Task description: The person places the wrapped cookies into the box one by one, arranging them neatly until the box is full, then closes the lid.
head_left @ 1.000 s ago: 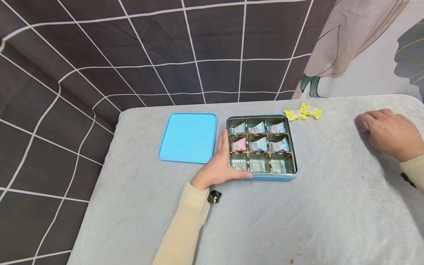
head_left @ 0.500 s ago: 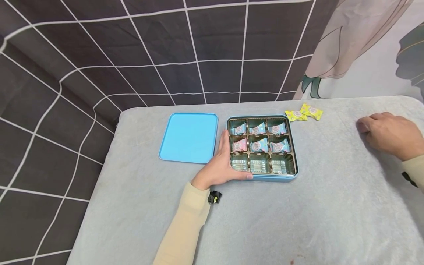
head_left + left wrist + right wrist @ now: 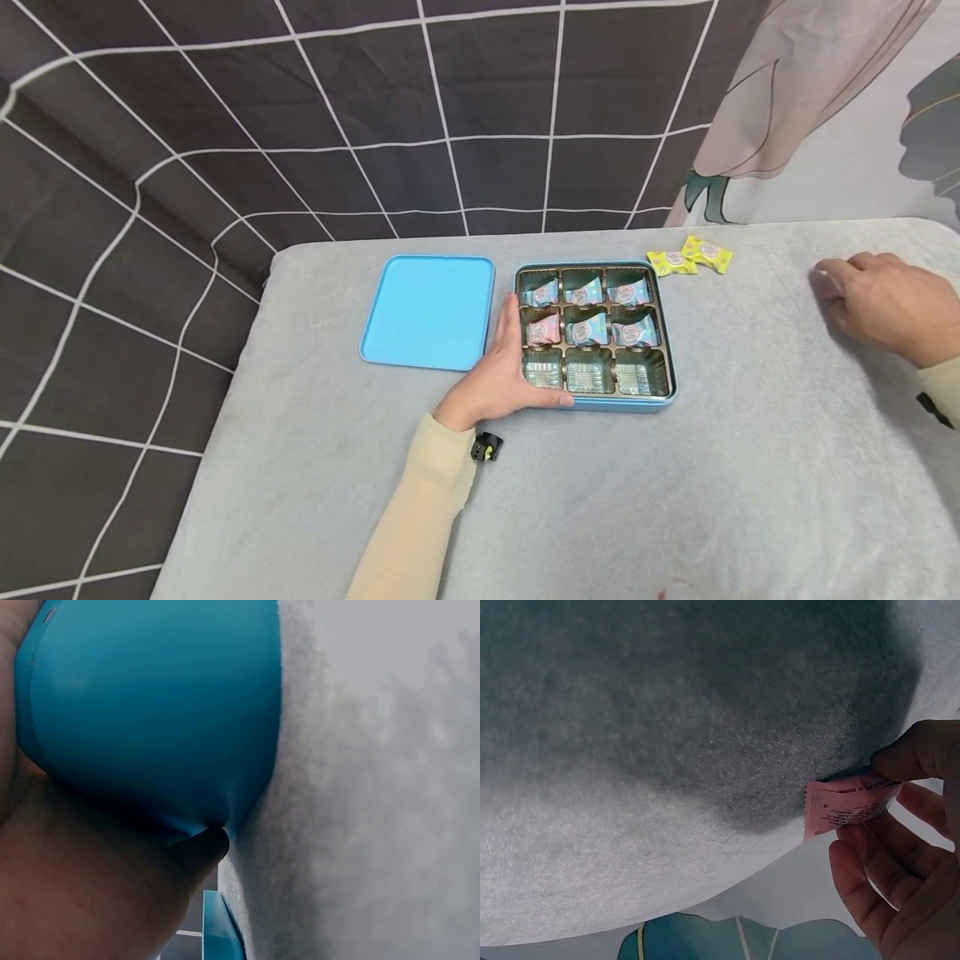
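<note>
My left hand (image 3: 498, 375) holds the near left corner of a blue candy box (image 3: 630, 406), thumb along the front side and fingers along the left side. In the left wrist view the box's blue wall (image 3: 150, 697) sits against the hand. Its gold tray (image 3: 586, 346) has wrapped candies in the back and middle rows: several blue ones (image 3: 587, 328) and a pink one (image 3: 543, 330). The front row's compartments hold none. At the right, my right hand (image 3: 892, 304) pinches a pink wrapped candy (image 3: 847, 802) between thumb and fingers, close over the cloth; the head view hides this candy.
A blue lid (image 3: 428, 312) lies left of the box. Two yellow wrapped candies (image 3: 671, 263) lie by the box's back right corner. Grey cloth (image 3: 600, 500) covers the table, and a dark checked curtain (image 3: 360, 108) hangs behind it.
The right hand has shifted very slightly to the right and its fingers have changed pose a little. The left hand and the box keep their places.
</note>
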`<state>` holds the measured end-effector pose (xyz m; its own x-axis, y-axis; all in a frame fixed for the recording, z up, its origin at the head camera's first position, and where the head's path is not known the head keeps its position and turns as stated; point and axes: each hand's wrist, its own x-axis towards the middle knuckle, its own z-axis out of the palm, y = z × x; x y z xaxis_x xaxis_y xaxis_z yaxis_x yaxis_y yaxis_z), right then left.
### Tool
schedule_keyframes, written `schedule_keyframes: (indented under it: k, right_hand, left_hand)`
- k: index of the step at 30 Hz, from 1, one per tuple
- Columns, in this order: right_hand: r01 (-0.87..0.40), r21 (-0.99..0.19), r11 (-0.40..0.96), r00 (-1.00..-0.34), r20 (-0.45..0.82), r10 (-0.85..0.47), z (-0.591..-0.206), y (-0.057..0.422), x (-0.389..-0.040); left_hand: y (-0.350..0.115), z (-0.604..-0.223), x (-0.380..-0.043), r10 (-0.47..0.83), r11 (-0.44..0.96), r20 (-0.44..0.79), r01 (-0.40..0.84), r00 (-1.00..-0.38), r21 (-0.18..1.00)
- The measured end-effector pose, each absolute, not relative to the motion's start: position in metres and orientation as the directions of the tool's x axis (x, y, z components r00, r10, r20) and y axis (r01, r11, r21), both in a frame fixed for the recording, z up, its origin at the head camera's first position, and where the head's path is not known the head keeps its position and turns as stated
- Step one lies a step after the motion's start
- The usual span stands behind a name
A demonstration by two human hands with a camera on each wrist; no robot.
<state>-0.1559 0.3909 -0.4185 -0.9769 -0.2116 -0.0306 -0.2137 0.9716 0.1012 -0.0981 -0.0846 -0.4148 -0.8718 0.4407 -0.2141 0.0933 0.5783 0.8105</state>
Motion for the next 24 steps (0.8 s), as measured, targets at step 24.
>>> schedule_keyframes:
  k: [24]
  right_hand:
    - [-0.09,-0.007,0.996,-0.996,0.024,-0.09,-0.4085,0.3804,-0.1501]
  left_hand:
    - [-0.083,-0.4137,-0.0993,0.43,0.565,-0.215,0.076,-0.877,0.822]
